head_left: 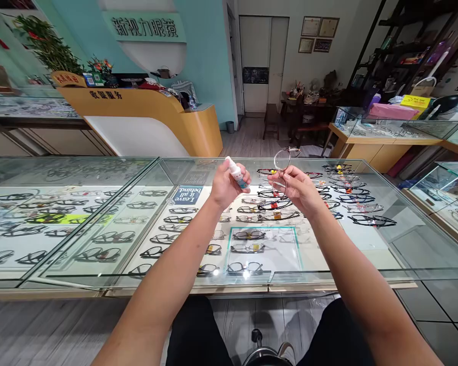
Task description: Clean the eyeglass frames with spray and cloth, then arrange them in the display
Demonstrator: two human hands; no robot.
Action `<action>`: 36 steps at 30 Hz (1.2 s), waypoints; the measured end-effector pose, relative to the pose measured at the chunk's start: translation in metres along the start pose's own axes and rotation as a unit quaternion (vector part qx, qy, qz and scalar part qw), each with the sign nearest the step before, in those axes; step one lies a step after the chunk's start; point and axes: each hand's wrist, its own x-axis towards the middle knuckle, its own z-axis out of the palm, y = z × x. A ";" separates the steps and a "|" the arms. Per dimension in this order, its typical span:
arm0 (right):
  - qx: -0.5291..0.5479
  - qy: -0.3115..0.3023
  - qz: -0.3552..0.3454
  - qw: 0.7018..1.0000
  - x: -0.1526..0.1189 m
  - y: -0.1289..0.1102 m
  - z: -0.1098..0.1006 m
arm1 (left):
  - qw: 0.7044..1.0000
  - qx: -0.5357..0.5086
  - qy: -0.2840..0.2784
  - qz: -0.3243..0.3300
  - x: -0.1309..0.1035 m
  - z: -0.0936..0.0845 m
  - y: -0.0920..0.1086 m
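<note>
A small white spray bottle [237,174] with a teal label is gripped in my left hand [229,184], its nozzle tilted up and to the left. My right hand [299,190] pinches a pair of thin-rimmed round glasses [282,160] near the middle, one lens above the fingers and the other partly behind them. The two hands are apart, both over the glass display counter [267,277]. Beneath the glass lie rows of eyeglass frames [247,235], some dark, some with small coloured tags.
A blue sign [186,195] lies left of my hands. Beyond the counter stand a yellow-and-white reception desk [137,109], a wooden bench [271,119] and, at the right, another display case [389,129]. A chair base [265,356] shows between my knees.
</note>
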 end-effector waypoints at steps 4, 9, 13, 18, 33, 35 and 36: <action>-0.011 -0.016 0.015 1.000 -0.002 0.001 0.004 | 0.998 0.034 -0.038 -0.026 -0.016 0.015 0.012; -0.038 -0.016 0.013 0.999 -0.001 0.007 0.007 | 0.995 0.081 -0.048 -0.016 -0.015 0.019 0.010; -0.054 -0.020 0.026 0.998 0.000 0.013 0.009 | 0.989 0.139 0.007 0.057 -0.009 0.022 -0.006; -0.057 -0.037 0.037 0.997 -0.001 0.019 0.013 | 0.969 0.224 0.027 0.101 -0.007 0.024 -0.024; 0.010 0.013 0.031 0.999 0.005 0.018 0.005 | 0.966 0.247 -0.006 0.069 -0.009 0.024 -0.035; 0.022 0.022 0.025 0.999 0.007 0.018 0.004 | 0.960 0.272 -0.025 0.063 -0.009 0.022 -0.039; 0.024 0.021 0.023 0.999 0.007 0.019 0.003 | 0.955 0.286 -0.037 0.062 -0.010 0.021 -0.041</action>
